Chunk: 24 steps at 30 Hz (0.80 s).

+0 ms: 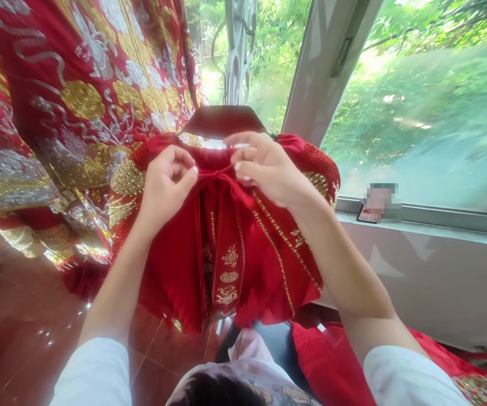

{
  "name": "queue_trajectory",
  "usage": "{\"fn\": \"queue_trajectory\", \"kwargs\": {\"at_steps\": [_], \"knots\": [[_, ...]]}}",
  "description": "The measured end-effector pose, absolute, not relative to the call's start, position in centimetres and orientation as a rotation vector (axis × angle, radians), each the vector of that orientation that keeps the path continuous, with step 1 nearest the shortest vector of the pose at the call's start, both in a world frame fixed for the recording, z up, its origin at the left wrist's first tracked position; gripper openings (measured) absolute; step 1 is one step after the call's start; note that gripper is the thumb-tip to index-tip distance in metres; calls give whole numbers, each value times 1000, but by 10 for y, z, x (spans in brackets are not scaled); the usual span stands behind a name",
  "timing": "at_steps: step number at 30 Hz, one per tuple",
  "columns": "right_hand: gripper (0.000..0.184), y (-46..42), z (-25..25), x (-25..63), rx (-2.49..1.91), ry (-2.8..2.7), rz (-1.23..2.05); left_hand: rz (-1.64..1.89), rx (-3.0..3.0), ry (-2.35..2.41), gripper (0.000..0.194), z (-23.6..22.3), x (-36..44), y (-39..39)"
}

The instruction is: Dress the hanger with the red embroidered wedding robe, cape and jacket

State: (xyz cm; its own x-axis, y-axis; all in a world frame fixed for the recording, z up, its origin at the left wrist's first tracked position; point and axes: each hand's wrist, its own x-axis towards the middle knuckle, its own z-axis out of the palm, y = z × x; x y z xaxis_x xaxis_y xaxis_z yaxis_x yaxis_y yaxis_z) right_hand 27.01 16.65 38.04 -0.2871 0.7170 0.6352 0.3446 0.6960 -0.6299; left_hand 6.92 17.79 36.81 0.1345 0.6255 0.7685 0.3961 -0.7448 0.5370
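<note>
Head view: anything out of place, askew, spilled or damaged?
Nothing looks spilled or damaged. The one oddity is a pixelated patch over the phone on the windowsill, probably an image edit.

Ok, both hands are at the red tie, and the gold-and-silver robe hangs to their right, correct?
Not quite: the robe hangs to their left, as the head view shows. The left hand and right hand are indeed both at the red tie.
</note>
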Motion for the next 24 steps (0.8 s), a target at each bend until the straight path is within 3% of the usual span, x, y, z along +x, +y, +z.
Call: {"fn": "queue_trajectory", "kwargs": {"at_steps": [8,12,19,24], "knots": [[31,167,371,270,-640,-1884,364,1572,2227,952,13,371,67,166],[29,169,372,280,-655,-1934,442,1623,2215,992,5,371,65,167],[40,165,378,294,-568,-1980,569,1595,2231,1006,5,370,61,170],[27,167,374,296,-654,-1902,604,1594,2211,1004,5,371,59,173]]}}
